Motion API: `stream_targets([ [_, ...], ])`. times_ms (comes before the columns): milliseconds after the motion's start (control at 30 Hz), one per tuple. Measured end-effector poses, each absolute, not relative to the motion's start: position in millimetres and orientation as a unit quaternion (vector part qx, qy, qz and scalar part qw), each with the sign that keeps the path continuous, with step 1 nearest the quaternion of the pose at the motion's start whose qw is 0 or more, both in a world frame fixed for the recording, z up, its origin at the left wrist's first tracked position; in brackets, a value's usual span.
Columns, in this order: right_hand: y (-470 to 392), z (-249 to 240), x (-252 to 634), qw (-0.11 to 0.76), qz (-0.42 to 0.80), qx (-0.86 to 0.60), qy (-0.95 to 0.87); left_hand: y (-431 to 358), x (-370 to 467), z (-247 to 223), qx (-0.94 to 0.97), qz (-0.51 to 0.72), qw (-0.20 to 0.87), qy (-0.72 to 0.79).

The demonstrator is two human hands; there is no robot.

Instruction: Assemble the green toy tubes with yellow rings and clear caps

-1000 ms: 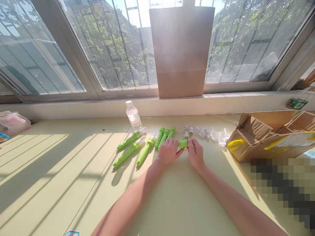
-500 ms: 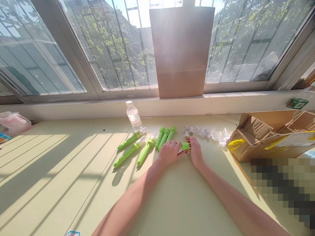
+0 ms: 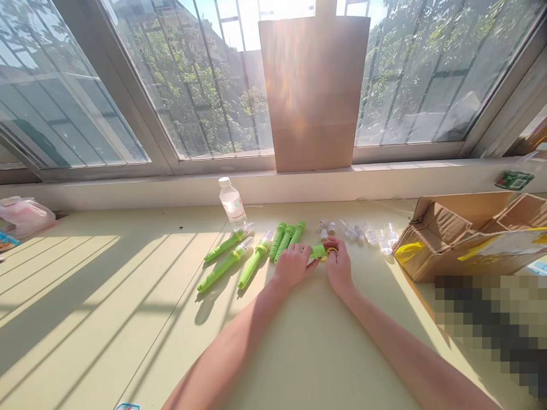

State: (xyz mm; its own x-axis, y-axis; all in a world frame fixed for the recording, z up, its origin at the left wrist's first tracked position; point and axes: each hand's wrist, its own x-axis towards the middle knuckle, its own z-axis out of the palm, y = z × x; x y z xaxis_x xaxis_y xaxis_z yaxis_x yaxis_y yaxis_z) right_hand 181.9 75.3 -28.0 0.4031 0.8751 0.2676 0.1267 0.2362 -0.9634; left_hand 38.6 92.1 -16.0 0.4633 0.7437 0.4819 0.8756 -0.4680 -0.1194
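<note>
Tube (image 3: 318, 251), bright green, is bridging your hands toward the far edge of the bench (image 3: 299, 353). Your left hand (image 3: 293, 265) is gripping it, your right hand (image 3: 339, 266) pinching a yellow ring (image 3: 332, 250) by its end. Green sticks (image 3: 288, 239) are lying beyond your left hand.

The bright green tubular piece (image 3: 318, 251) was held roughly level, just right of centre and a little below mid-height in the frame, its left part hidden, its visible end pointing right; a thin yellow ring (image 3: 332, 249) showed just beside that end, partly covered; whether they touched could not be told.
</note>
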Motion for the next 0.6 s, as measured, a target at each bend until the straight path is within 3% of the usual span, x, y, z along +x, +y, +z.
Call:
stream_targets([
  [600, 74.6, -22.8, 180.8, 0.650, 0.390, -0.486, -0.435, 93.5, 36.0, -16.8, -0.826, -0.183, 0.182, -0.502],
])
